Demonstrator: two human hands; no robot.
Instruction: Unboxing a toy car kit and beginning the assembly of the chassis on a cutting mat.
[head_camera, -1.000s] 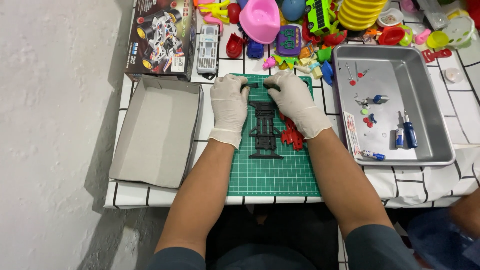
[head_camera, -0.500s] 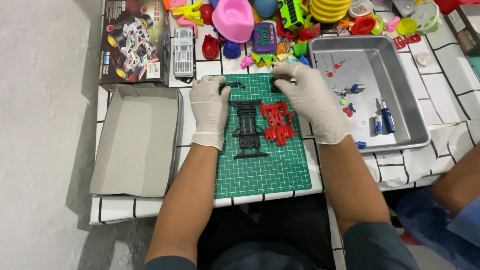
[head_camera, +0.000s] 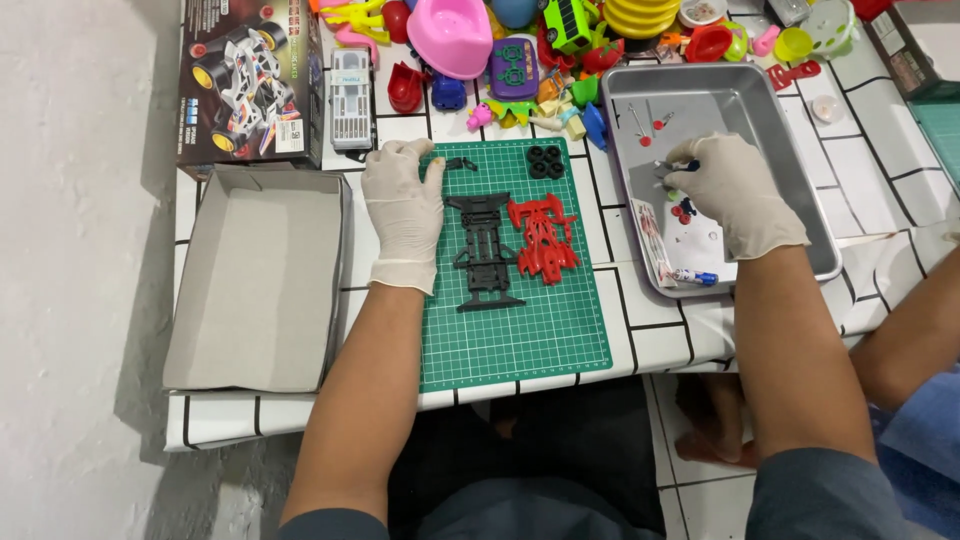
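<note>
My left hand (head_camera: 403, 205), in a white glove, lies flat with fingers apart on the left edge of the green cutting mat (head_camera: 520, 340). It is just left of a black toy car chassis (head_camera: 485, 250). A red car body part (head_camera: 543, 235) lies right of the chassis, with small black tyres (head_camera: 545, 160) and a small black piece (head_camera: 460, 163) at the mat's far edge. My gloved right hand (head_camera: 730, 190) is inside the metal tray (head_camera: 790, 130). Its fingertips pinch a small blue-tipped part (head_camera: 690, 165) among tiny loose parts.
An open grey cardboard box lid (head_camera: 260, 280) sits left of the mat, with the printed toy car box (head_camera: 240, 80) behind it. Several colourful plastic toys (head_camera: 520, 60), including a pink one (head_camera: 450, 35), crowd the back. Another person's arm (head_camera: 910, 330) is at the right edge.
My right hand left the top of the mat and moved right into the metal tray. The left hand stayed by the chassis. The camera view shifted slightly.
</note>
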